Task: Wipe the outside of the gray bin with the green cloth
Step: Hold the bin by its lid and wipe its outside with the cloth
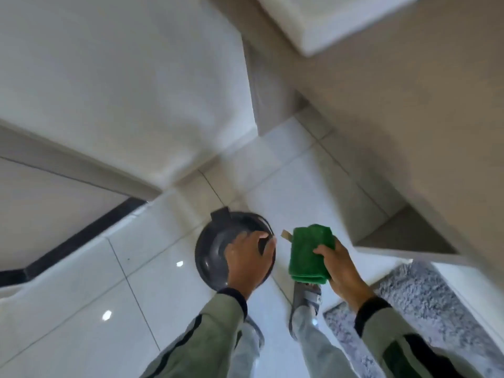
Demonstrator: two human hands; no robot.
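Note:
A round gray bin (215, 248) with a domed lid stands on the white floor tiles, seen from straight above. My left hand (249, 259) lies on top of its lid, fingers spread and curled over the right rim. To the right of the bin, my right hand (339, 267) holds a folded green cloth (309, 252) in the air, thumb pressed on its top face. The cloth hangs beside the bin and is not touching it. The bin's side walls are hidden from this angle.
White wall corner (253, 124) stands just behind the bin. A grey speckled mat (425, 301) lies at the right by a white step. My feet (306, 298) are right below the cloth. A dark threshold strip (81, 238) runs at the left.

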